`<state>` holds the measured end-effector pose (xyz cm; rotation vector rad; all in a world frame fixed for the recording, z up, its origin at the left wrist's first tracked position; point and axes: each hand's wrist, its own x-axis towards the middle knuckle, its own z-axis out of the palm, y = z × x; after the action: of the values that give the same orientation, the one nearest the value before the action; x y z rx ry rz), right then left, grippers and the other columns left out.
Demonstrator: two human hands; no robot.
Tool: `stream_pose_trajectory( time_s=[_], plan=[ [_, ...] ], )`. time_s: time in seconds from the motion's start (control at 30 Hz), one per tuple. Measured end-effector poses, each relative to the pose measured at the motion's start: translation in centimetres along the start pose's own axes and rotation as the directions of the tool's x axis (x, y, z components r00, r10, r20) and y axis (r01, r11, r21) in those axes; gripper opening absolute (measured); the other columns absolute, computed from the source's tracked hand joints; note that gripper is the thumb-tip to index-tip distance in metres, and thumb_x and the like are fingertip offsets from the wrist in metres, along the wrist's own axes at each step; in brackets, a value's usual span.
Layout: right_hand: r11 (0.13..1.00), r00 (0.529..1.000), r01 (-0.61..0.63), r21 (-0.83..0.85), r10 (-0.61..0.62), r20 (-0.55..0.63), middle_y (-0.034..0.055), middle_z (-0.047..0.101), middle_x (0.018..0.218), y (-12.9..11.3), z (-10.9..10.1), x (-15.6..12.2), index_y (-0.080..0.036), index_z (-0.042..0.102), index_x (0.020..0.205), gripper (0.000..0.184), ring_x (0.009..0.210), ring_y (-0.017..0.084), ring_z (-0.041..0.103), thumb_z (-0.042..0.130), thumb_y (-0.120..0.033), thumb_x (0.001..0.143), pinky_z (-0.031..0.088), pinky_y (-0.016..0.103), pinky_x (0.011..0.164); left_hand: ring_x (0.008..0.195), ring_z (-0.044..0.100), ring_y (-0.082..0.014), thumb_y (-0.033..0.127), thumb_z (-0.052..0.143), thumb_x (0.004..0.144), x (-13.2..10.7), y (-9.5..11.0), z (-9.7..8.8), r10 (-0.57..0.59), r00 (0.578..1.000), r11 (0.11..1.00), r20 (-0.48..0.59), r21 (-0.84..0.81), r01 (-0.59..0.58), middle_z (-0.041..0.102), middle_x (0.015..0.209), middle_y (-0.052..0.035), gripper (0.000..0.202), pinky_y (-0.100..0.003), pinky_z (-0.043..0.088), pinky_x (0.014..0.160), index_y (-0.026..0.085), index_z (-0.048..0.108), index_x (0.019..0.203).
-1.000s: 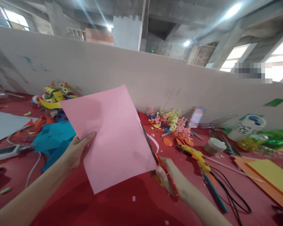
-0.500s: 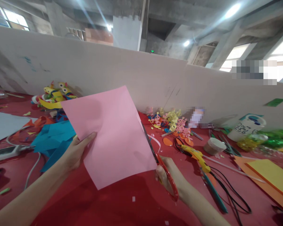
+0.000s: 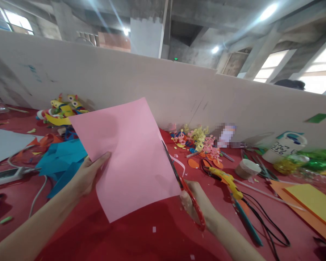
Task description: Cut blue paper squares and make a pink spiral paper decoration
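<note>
A pink paper sheet is held up above the red table. My left hand grips its left edge, thumb on top of the sheet. My right hand is closed round the red handles of a pair of scissors. The dark blades run along the sheet's right edge, where a thin pink strip curls away from the paper.
Blue paper pieces lie at the left beside a white device with a cable. A yellow glue gun with black cord, a tape roll, paper scraps and orange and yellow sheets lie right. A white partition backs the table.
The scissors have crept a little further up the sheet's right edge and the cut strip has curled out more. The sheet shifted slightly; both hands stay almost in place.
</note>
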<state>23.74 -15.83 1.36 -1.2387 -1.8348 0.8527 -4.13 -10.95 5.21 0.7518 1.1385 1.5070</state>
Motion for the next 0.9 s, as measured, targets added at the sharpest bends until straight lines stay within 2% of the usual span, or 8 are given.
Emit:
stream_pose_trajectory(
  time_s=[0.23, 0.37, 0.57, 0.7, 0.9],
  plan=[
    [0.999, 0.999, -0.017, 0.051, 0.015, 0.041, -0.0060, 0.026, 0.050, -0.9, -0.3, 0.3, -0.021, 0.028, 0.056, 0.055, 0.041, 0.007, 0.030, 0.040, -0.073, 0.072, 0.023, 0.020, 0.035, 0.057, 0.068, -0.0163, 0.026, 0.083, 0.052, -0.3, 0.3, 0.2, -0.011, 1.000, 1.000, -0.005, 0.010, 0.011, 0.075, 0.074, -0.0010, 0.041, -0.022, 0.057, 0.051, 0.016, 0.066, 0.088],
    [1.000, 0.999, -0.015, 0.008, 0.014, 0.032, -0.0057, 0.027, 0.049, -1.1, -0.5, 0.4, -0.021, 0.031, 0.055, 0.057, 0.042, 0.008, 0.030, 0.039, -0.074, 0.072, 0.023, 0.021, 0.037, 0.055, 0.067, -0.0162, 0.026, 0.084, 0.050, -0.4, 0.4, 0.3, -0.019, 1.000, 1.000, -0.023, 0.013, 0.019, 0.074, 0.071, 0.0000, 0.043, -0.023, 0.056, 0.051, 0.016, 0.066, 0.087],
    [0.998, 0.993, 0.056, -0.015, -0.054, 0.106, -0.0040, 0.034, 0.048, -1.7, -0.9, 0.3, -0.019, 0.040, 0.057, 0.063, 0.043, 0.008, 0.031, 0.027, -0.078, 0.074, 0.024, 0.022, 0.040, 0.056, 0.067, -0.0145, 0.026, 0.084, 0.051, -0.4, 0.5, 0.3, -0.018, 1.000, 1.000, -0.017, 0.006, 0.018, 0.074, 0.072, 0.0013, 0.041, -0.021, 0.056, 0.051, 0.016, 0.067, 0.087],
    [0.996, 0.990, 0.089, -0.003, -0.088, 0.109, -0.0051, 0.032, 0.047, -2.0, -1.0, 0.3, -0.020, 0.037, 0.060, 0.059, 0.043, 0.008, 0.028, 0.025, -0.075, 0.077, 0.021, 0.021, 0.039, 0.056, 0.066, -0.0127, 0.024, 0.084, 0.050, -0.4, 0.4, 0.4, -0.008, 1.000, 0.999, 0.003, -0.033, 0.008, 0.074, 0.070, 0.0023, 0.039, -0.018, 0.056, 0.051, 0.016, 0.067, 0.084],
    [0.989, 0.983, 0.150, -0.013, -0.147, 0.110, -0.0023, 0.039, 0.056, -2.8, -1.4, 0.5, -0.018, 0.044, 0.065, 0.060, 0.049, 0.010, 0.033, 0.025, -0.072, 0.080, 0.027, 0.022, 0.044, 0.058, 0.067, -0.0130, 0.021, 0.085, 0.047, -0.7, 0.3, 0.6, 0.026, 0.999, 0.998, 0.024, -0.066, -0.024, 0.074, 0.071, 0.0010, 0.041, -0.016, 0.056, 0.054, 0.016, 0.068, 0.085]
  ],
)
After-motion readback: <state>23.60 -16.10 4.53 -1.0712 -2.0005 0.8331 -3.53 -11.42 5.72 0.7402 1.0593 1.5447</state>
